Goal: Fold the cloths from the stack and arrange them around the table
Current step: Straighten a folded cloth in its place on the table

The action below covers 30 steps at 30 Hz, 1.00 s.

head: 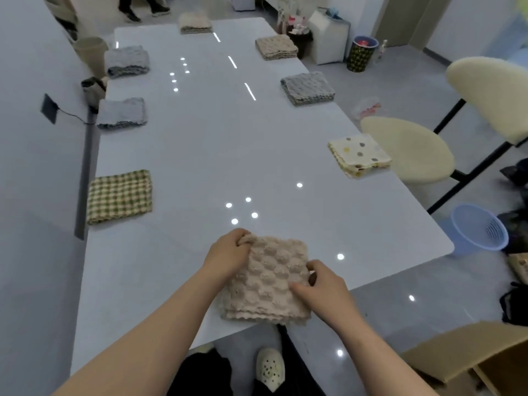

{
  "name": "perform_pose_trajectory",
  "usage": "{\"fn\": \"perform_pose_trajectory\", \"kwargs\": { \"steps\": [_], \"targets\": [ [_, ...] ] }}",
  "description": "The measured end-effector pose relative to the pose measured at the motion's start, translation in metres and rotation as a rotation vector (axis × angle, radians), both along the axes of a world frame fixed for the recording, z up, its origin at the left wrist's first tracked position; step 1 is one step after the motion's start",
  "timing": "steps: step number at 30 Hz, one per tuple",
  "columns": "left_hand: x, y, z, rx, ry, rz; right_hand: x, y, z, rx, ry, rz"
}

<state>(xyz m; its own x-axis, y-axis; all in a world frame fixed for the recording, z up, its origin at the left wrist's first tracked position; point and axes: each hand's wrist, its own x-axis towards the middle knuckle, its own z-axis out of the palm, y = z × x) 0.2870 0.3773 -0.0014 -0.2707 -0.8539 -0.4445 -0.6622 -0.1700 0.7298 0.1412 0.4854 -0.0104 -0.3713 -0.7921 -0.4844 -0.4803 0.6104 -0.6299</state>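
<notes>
A folded beige bobble-textured cloth (271,281) lies at the near edge of the white table (217,144). My left hand (227,254) grips its far left corner. My right hand (320,284) pinches its right edge. Several folded cloths lie around the table: a green checked cloth (120,195), two grey-blue cloths (121,112) (127,60) on the left, a dotted cream cloth (359,157), a grey cloth (308,87) and a tan cloth (276,47) on the right, a beige cloth (195,22) at the far end.
Two cream chairs (411,147) (491,92) stand right of the table. A blue plastic basket (478,227) sits on the floor, a cardboard box (471,358) at the near right. A bin (361,54) and someone's feet (143,10) are at the far end.
</notes>
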Motion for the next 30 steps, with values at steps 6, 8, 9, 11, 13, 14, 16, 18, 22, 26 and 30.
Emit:
{"fn": "perform_pose_trajectory", "kwargs": {
  "steps": [6, 8, 9, 11, 13, 14, 16, 18, 22, 26, 30],
  "targets": [
    [0.001, 0.001, 0.003, 0.024, 0.003, -0.152, -0.011, -0.022, 0.005, -0.192, 0.04, 0.069],
    [0.002, 0.0, 0.002, 0.036, 0.013, -0.183, -0.009, -0.031, 0.004, -0.131, 0.111, 0.235],
    [0.004, 0.001, 0.002, 0.044, 0.006, -0.181, -0.009, -0.035, 0.003, -0.1, 0.151, 0.294],
    [0.008, 0.004, 0.0, 0.099, -0.028, -0.151, -0.01, -0.04, 0.001, -0.067, 0.193, 0.335],
    [0.013, 0.008, 0.0, 0.153, -0.149, -0.18, -0.013, -0.041, 0.0, -0.057, 0.157, 0.277],
    [0.016, 0.01, 0.0, 0.183, -0.235, -0.212, -0.014, -0.04, -0.001, -0.054, 0.136, 0.238],
    [0.019, 0.011, -0.003, 0.192, -0.35, -0.253, -0.014, -0.038, -0.003, -0.06, 0.123, 0.192],
    [0.019, 0.012, -0.003, 0.189, -0.364, -0.24, -0.013, -0.037, -0.005, -0.069, 0.106, 0.169],
    [0.02, 0.006, 0.0, 0.006, -0.236, -0.064, -0.01, -0.036, -0.003, -0.075, 0.033, 0.107],
    [0.028, 0.003, -0.004, -0.037, -0.214, 0.036, -0.005, -0.036, -0.001, -0.1, -0.053, 0.066],
    [0.032, 0.004, -0.006, -0.004, -0.074, 0.156, -0.003, -0.038, 0.001, -0.111, -0.091, 0.074]
  ]
}}
